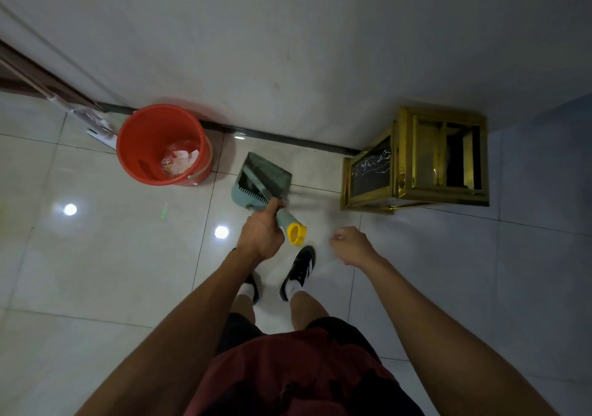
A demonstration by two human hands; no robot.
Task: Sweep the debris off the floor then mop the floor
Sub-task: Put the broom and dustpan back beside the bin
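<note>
Head view: left hand (pixel 261 234) clamps the dustpan (pixel 261 182) handle (pan beside the bucket (pixel 161 145), likely for emptying); right hand (pixel 352 246) hangs loosely curled, empty.

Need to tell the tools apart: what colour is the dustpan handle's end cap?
Yellow end cap, clearest in the head view.
</note>
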